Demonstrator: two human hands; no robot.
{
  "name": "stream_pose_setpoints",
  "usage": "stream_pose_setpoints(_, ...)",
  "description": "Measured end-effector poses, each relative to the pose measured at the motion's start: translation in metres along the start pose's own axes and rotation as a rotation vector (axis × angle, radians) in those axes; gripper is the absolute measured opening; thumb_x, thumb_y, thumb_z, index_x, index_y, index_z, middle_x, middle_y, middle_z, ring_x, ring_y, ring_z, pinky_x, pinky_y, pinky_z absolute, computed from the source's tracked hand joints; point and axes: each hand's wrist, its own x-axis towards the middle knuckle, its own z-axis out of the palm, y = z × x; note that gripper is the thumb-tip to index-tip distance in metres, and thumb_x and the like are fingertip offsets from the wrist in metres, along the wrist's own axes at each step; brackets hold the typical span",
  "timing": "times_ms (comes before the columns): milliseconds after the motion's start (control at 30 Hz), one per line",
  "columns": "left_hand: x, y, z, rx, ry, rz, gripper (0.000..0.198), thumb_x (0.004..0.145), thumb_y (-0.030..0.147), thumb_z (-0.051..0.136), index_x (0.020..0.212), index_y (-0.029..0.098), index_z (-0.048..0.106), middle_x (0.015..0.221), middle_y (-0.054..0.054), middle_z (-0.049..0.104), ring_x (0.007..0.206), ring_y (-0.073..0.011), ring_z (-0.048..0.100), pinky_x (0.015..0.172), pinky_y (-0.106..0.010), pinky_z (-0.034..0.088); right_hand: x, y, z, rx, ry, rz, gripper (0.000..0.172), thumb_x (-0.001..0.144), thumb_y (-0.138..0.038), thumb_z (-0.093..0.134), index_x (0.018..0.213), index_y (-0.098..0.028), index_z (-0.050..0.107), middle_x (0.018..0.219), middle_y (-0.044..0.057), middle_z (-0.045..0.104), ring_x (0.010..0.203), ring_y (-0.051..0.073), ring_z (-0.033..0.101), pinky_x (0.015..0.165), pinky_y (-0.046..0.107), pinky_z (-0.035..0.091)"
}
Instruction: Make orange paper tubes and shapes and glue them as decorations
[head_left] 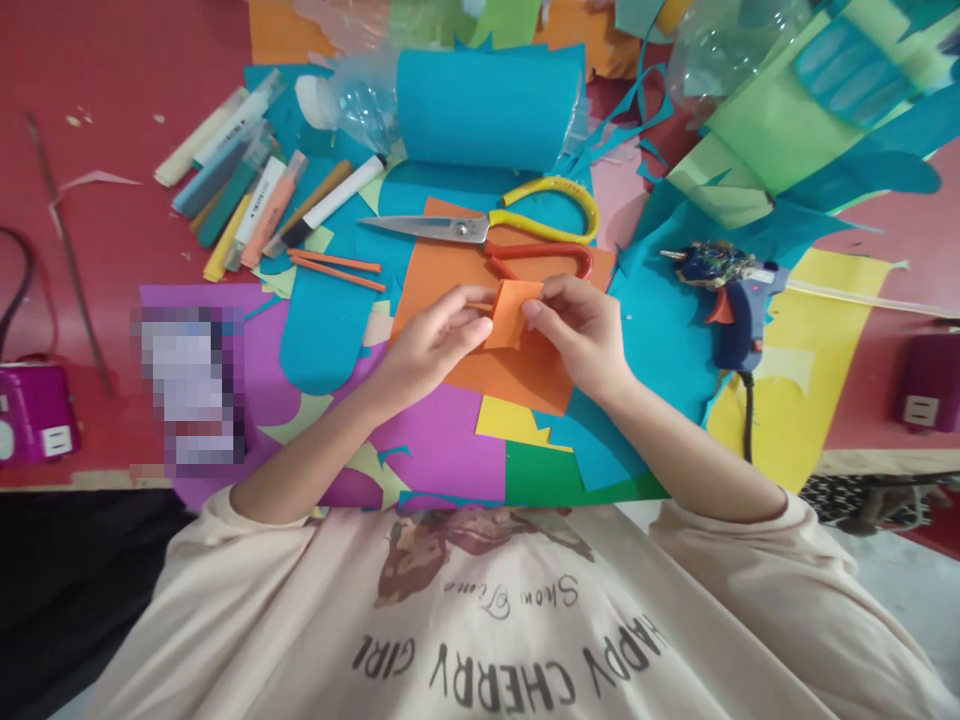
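Between my two hands is a small folded piece of orange paper (pixel 511 318), held above a larger orange sheet (pixel 544 385). My left hand (pixel 442 335) pinches its left edge with thumb and fingers. On the other side, my right hand (pixel 581 325) grips the right edge, thumb on top. Just beyond my hands lie scissors (pixel 461 230) with one yellow and one red handle, blades pointing left. Two thin orange paper strips (pixel 337 268) rest to the left on blue paper.
Several markers (pixel 247 190) lie at the upper left. A plastic bottle wrapped in blue paper (pixel 487 108) lies at the back. At right is a glue gun (pixel 739 310) with its cord. A blurred phone-like object (pixel 195 385) sits on purple paper (pixel 442 450). Paper scraps cover the red table (pixel 97 250).
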Motion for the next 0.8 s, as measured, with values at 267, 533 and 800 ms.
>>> stream_pose_setpoints(267,0.009,-0.005,0.001,0.231,0.087,0.107,0.022,0.086,0.039,0.054,0.076,0.021,0.046,0.067,0.004,0.051,0.061,-0.0092,0.05,0.057,-0.02,0.039,0.004,0.005,0.001,0.02,-0.015,0.066,0.05,0.07,-0.07,0.065,0.069,-0.022,0.054,0.062,-0.003,0.055,0.056,0.011,0.055,0.055,0.027,0.049)
stream_pose_setpoints(533,0.013,-0.008,-0.002,0.14,0.157,0.099,0.028,0.082,0.043,0.062,0.073,0.021,0.047,0.064,0.004,0.048,0.057,-0.0082,0.047,0.052,-0.019,0.038,0.004,0.006,0.001,0.041,-0.001,0.089,0.048,0.07,-0.066,0.068,0.066,-0.02,0.057,0.06,-0.002,0.057,0.054,0.01,0.055,0.052,0.026,0.047)
stream_pose_setpoints(800,0.012,-0.008,-0.004,0.1,0.234,0.126,0.035,0.084,0.049,0.061,0.07,0.021,0.046,0.06,0.005,0.048,0.051,-0.0075,0.047,0.049,-0.02,0.036,0.002,0.005,-0.001,0.028,0.001,0.034,0.046,0.075,-0.064,0.065,0.067,-0.021,0.053,0.06,-0.003,0.056,0.048,0.008,0.05,0.048,0.024,0.043)
